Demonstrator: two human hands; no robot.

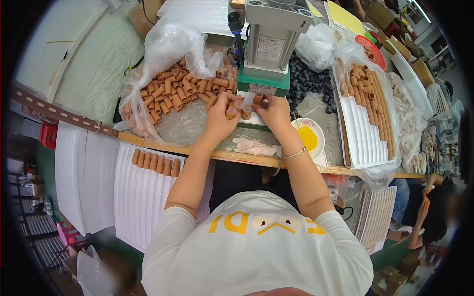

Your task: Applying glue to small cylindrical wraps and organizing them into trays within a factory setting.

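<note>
My left hand [220, 118] is closed around several short brown tubes [231, 113], some topped with clear, pale ends, in front of the bench press [270, 49]. Close by on the right, my right hand [275, 113] has its thumb and fingers at another brown tube [257, 98], above the white plate at the green base [280, 83]. The fingertips partly hide this tube. Left of the press, a clear plastic bag [173, 54] spills a heap of loose brown tubes [170, 89] onto the bench.
Small black parts [311, 81] lie right of the press. A white bowl of yellow liquid [310, 138] stands near my right forearm. Further right, a ridged white tray [363, 140] carries rows of brown tubes; another ridged tray [143, 197] sits below the bench edge at left. A crumpled cloth [254, 147] lies before me.
</note>
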